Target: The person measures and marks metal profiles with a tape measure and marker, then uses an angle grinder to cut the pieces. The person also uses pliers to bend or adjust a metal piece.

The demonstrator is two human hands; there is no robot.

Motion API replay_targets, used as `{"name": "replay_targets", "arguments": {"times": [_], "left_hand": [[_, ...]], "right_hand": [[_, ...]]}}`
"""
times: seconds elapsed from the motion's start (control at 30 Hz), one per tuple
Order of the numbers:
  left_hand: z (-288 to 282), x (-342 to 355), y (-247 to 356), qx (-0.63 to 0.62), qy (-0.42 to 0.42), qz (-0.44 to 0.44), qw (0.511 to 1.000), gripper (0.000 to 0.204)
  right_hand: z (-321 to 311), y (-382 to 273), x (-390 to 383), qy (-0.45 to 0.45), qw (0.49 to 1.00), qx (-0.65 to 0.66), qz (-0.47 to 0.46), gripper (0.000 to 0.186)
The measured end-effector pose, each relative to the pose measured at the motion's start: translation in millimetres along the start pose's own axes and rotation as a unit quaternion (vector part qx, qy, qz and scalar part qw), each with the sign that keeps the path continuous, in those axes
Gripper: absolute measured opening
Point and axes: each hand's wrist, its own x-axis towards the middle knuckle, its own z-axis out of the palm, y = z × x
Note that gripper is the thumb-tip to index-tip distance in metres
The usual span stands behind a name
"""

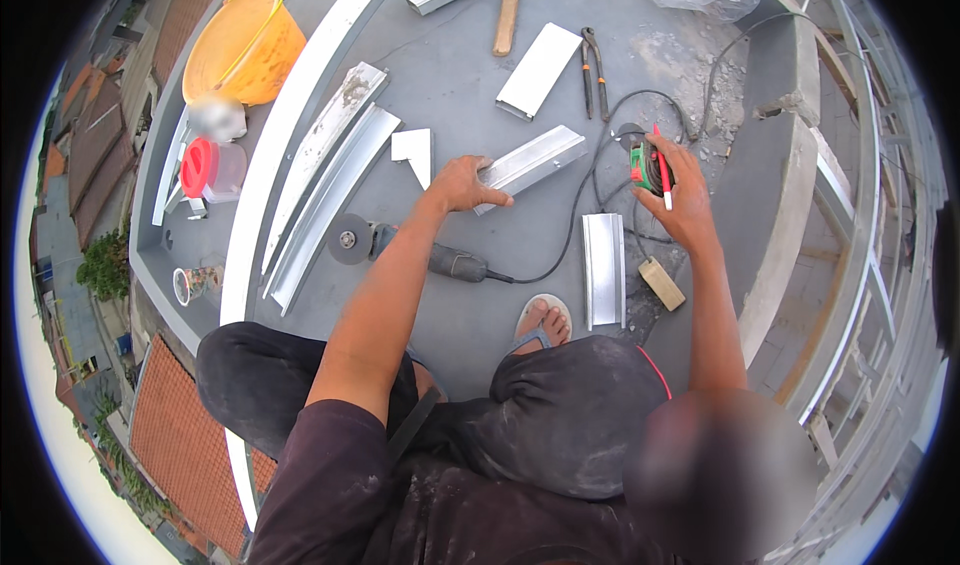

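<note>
My left hand (465, 184) grips the near left end of a short silver metal profile (540, 168), thumb on one side and fingers on the other. The profile lies slanted on the grey floor. My right hand (684, 197) is closed around a green and black tape measure (640, 168) together with a red marker (661, 170). Below my left hand rests an angle grinder (458, 263), its dark disc toward the left. A second short profile (603, 270) lies between the grinder and a small wooden block (661, 284). A white cut piece (412, 149) sits left of my left hand.
Pincers (594, 77), a hammer (507, 15) and a white panel piece (540, 72) lie farther off. A black cable (567, 255) loops past my right hand. Long metal channels (335, 205) and a yellow bucket (245, 45) are at left. A concrete ledge (785, 235) bounds the right.
</note>
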Motion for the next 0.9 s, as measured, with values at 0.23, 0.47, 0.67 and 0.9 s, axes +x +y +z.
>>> {"name": "replay_targets", "arguments": {"times": [0.23, 0.47, 0.67, 0.9], "left_hand": [[-50, -2, 15, -0.007, -0.064, -0.024, 0.998, 0.074], [-35, -6, 31, 0.129, 0.084, 0.026, 0.988, 0.049], [-41, 21, -19, -0.123, -0.103, 0.042, 0.986, 0.060], [-16, 23, -12, 0.143, 0.059, 0.045, 0.987, 0.049]], "right_hand": [[14, 12, -31, 0.036, 0.996, 0.069, 0.040, 0.076], [24, 15, -38, 0.033, 0.993, 0.097, 0.061, 0.078], [17, -7, -33, 0.013, 0.994, 0.088, 0.062, 0.078], [38, -33, -16, -0.100, 0.995, 0.024, -0.011, 0.077]]}}
